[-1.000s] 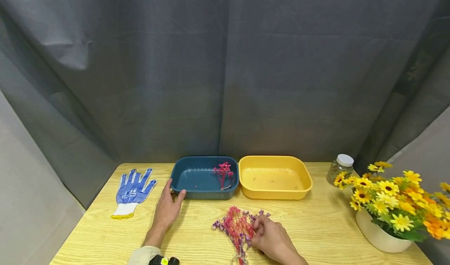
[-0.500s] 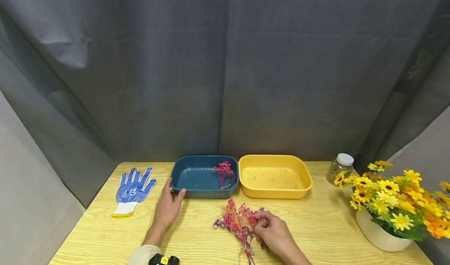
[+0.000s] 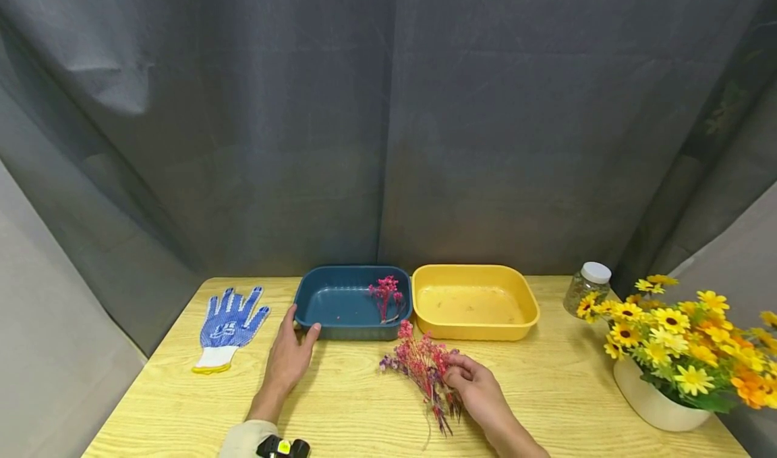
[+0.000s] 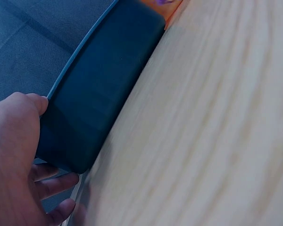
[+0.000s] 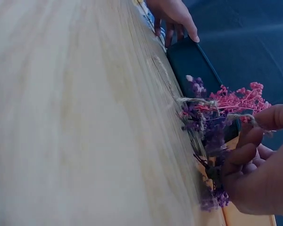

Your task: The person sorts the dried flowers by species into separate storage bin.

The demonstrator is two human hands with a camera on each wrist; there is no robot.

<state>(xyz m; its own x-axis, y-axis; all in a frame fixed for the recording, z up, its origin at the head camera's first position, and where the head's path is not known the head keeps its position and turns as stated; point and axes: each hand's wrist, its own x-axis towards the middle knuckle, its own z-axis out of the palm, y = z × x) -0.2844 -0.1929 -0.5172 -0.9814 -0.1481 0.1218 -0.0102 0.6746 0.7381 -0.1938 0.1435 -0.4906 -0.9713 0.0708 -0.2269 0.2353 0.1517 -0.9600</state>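
While thumb and forefinger of the right hand [image 3: 478, 387] pinch the flowers [image 3: 419, 362] near the blue tub [image 3: 358, 334], the other fingers curl inward. The flowers look light, dry and brittle, likely best held by the stems [image 3: 440, 412]. The right forearm [image 3: 516, 436] slants forward-left; the left hand [image 3: 288, 360] grips the blue tub's near-left corner, thumb on rim.

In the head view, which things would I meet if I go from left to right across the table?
Blue glove → left hand → dark blue tray → bunch of dried flowers → right hand → jar with white lid → potted yellow flowers.
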